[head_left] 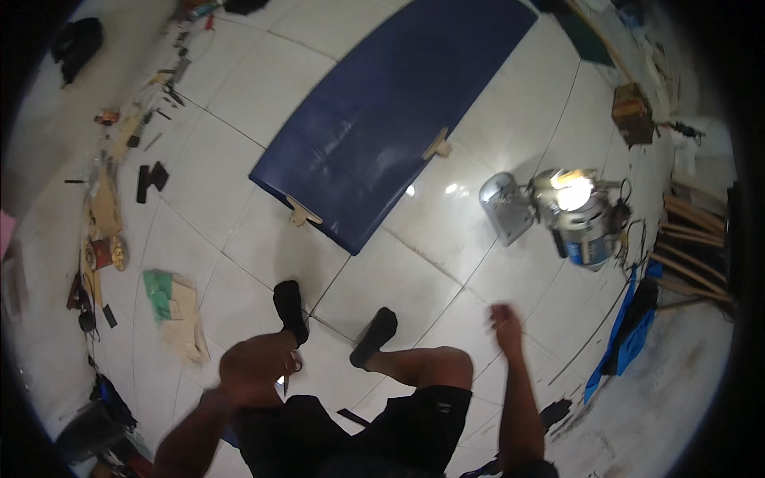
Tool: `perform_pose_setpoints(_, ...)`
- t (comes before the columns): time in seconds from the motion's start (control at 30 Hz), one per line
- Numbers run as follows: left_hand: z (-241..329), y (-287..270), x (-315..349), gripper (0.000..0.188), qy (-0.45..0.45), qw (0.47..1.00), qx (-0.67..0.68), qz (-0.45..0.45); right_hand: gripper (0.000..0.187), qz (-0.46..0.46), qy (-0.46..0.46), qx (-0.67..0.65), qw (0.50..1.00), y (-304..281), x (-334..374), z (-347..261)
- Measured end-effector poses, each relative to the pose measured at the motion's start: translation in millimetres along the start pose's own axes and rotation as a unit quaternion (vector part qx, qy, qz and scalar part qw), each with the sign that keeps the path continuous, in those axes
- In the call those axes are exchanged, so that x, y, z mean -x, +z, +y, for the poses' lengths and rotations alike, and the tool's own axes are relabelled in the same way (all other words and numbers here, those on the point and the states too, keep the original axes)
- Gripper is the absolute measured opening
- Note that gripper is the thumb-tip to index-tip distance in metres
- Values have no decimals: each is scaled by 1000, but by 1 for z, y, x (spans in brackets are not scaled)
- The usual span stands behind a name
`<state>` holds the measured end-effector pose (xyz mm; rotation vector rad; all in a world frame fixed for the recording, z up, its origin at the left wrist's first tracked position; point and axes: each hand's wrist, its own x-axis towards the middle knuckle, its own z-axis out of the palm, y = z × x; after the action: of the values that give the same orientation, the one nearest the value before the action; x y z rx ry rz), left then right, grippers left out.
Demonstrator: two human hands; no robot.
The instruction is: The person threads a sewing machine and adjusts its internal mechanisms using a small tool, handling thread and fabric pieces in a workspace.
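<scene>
Head view: scissors (288, 378) in left hand (261, 380); brown box's (633, 115) contents hidden.

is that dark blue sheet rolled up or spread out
Spread out: the long, glossy dark-blue sheet lies flat across the white tiled floor; whether it is doubled, I cannot tell.

Scissors (286, 383) — small, bright-bladed — are hanging just beside the bent left knee (259, 370), their blades pointing toward the lower edge; the blades' spread is too small to tell. A long, dark-blue, glossy sheet (374, 119) is lying on the white tiled floor (426, 299) beyond the feet, stretching toward the upper right and showing faint creases. 2 pale clips are gripping it — 1 (301, 212) on the near short edge, 1 (437, 146) on the right long edge.
</scene>
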<state>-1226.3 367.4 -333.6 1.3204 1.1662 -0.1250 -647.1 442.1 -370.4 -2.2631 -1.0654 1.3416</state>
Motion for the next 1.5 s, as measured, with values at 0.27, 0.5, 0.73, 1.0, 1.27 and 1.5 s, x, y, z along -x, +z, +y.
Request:
perform_pose_setpoints(0.27,-75,-176,-178,27,-102,942,80,310,78,446,-108,383,802,-48,-189,98)
perform_pose_setpoints(0.5,-141,-140,-233,37,-196,967,108,121,70,513,-109,496,693,-62,-243,96)
perform_pose_setpoints(0.73,-156,-97,-280,45,-189,959,209,1,51,299,-102,548,774,-155,-283,66)
perform_pose_setpoints(1.0,-151,-71,-350,52,-100,932,340,71,45,319,-71,373,868,-84,-252,58)
perform_pose_setpoints(1.27,-141,-55,-354,41,-60,841,522,130,26,317,8,151,936,6,-200,23)
perform_pose_setpoints(1.5,-139,-60,-370,25,-95,810,560,150,33,319,55,175,930,31,-149,56)
